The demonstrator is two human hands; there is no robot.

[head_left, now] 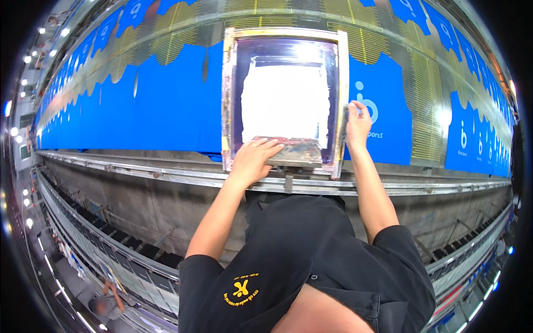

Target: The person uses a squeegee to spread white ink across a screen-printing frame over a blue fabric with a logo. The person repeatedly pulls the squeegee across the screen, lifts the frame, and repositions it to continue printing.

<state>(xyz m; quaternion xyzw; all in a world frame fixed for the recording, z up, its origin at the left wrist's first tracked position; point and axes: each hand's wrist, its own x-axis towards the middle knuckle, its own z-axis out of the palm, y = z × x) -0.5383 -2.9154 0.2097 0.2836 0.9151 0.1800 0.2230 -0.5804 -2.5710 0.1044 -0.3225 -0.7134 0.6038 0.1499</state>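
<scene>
In front of me lies a screen-printing frame (227,100) with a pale, worn border, and white ink (286,102) covers most of its mesh. A wide squeegee (297,154), smeared with ink, lies across the frame's near end. My left hand (255,161) grips the squeegee's left end, fingers over its top. At the frame's right side, my right hand (358,125) is closed on the edge with bent fingers; the fingertips are partly hidden. Just right of it is a blue fabric piece (388,94) with a white printed mark. More blue fabric (166,100) lies left of the frame.
A long printing table (433,111) with yellow-lined patches carries several blue pieces in rows. A metal rail (139,169) runs along its near edge, close to my body. Behind me stands another long table (111,238). Another person (108,299) is at the lower left.
</scene>
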